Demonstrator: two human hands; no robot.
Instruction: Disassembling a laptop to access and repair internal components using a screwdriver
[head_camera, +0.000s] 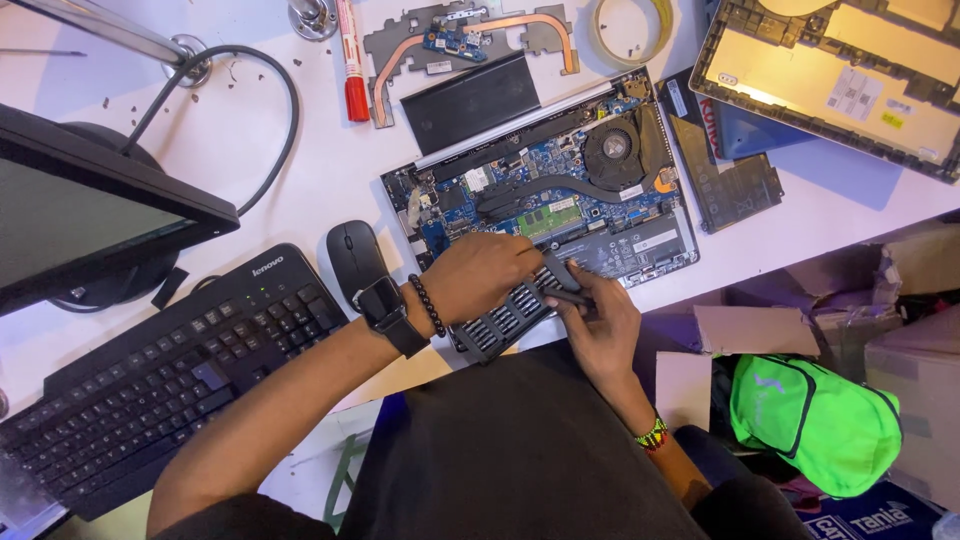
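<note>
Opened laptop (560, 200) lying bottom-up near the front edge of the white tabletop (300, 170), board, fan and flat battery all exposed. Left hand (478, 275) resting palm-down on the lower left part of it, fingers curled over the edge of a dark slotted cover panel (505, 315) that sticks out toward the body. Black watch and bead bracelet on that wrist. Right hand (598, 318) just beside it, closed around a small dark tool (565, 285), tip pointing in at the laptop's near edge; can't make out exactly what kind of tool. Beaded band on that wrist too.

Around it: black mouse (355, 258) just left of the laptop, black keyboard (170, 375) further left, monitor (90, 210) tilted over the far left corner. Behind the laptop, a flat black slab (470, 100), a copper heat pipe assembly (470, 40), a red-capped marker (350, 60) and a roll of tape (630, 28). Another stripped laptop shell (840, 80) at top right, a loose black cover piece (735, 185) beside the open machine. Green bag (820, 420) and cardboard boxes (900, 300) down on the floor to the right.
</note>
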